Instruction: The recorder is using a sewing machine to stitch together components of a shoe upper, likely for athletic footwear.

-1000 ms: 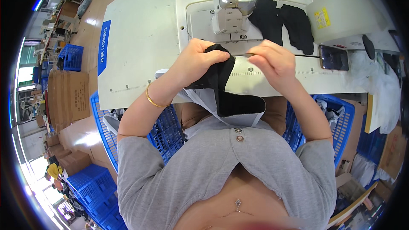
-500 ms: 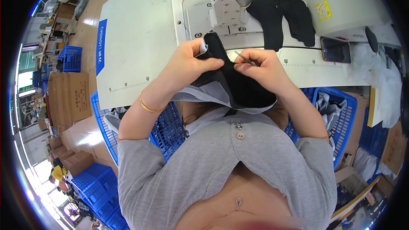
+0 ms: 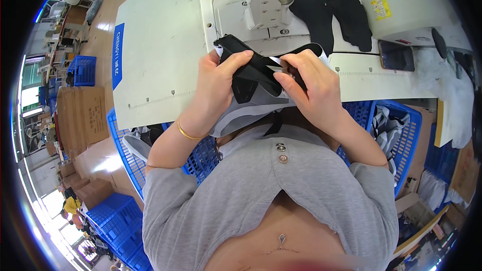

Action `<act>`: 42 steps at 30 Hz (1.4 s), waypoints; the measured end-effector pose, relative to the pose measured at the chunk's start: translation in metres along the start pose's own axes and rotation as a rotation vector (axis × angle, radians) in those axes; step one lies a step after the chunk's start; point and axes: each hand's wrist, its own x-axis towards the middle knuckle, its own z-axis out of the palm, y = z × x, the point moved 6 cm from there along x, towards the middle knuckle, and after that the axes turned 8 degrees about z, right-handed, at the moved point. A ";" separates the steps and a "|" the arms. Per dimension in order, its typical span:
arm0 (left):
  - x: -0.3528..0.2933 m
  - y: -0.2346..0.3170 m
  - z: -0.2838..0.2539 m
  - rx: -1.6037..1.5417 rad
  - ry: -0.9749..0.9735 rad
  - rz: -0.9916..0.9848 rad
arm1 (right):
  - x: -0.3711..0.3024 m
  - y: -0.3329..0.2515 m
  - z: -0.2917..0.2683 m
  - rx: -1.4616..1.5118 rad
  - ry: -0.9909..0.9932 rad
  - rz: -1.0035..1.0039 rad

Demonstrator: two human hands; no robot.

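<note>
My left hand (image 3: 219, 77) is closed on the left side of a black and grey shoe upper (image 3: 251, 78), its thumb pressed over the black lining. The upper is held just above the table's front edge, with its grey side hanging toward my lap. My right hand (image 3: 312, 78) is closed around a small pointed metal tool (image 3: 275, 65), mostly hidden by the fingers. The tool's silver tip shows at the black edge of the upper, between my two hands. Whether it touches the fabric I cannot tell.
A sewing machine head (image 3: 268, 5) stands beyond my hands. Two black fabric pieces (image 3: 349, 20) and a phone (image 3: 396, 55) lie to its right. Blue baskets (image 3: 411, 135) with grey pieces flank my lap below the table (image 3: 155, 70). A cardboard box (image 3: 83, 120) is at left.
The shoe upper has been turned and folded, so its grey side and a black flap now show. My right hand has turned over, hiding more of the metal tool. My left hand has shifted slightly.
</note>
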 end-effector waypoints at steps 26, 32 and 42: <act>-0.008 -0.011 0.007 -0.200 0.042 0.008 | -0.004 0.001 0.011 -0.098 0.174 -0.146; -0.010 -0.012 0.010 -0.198 0.048 0.018 | -0.002 0.000 0.013 -0.116 0.194 -0.123; -0.007 -0.013 0.007 -0.220 0.049 0.019 | -0.005 0.002 0.011 -0.113 0.184 -0.134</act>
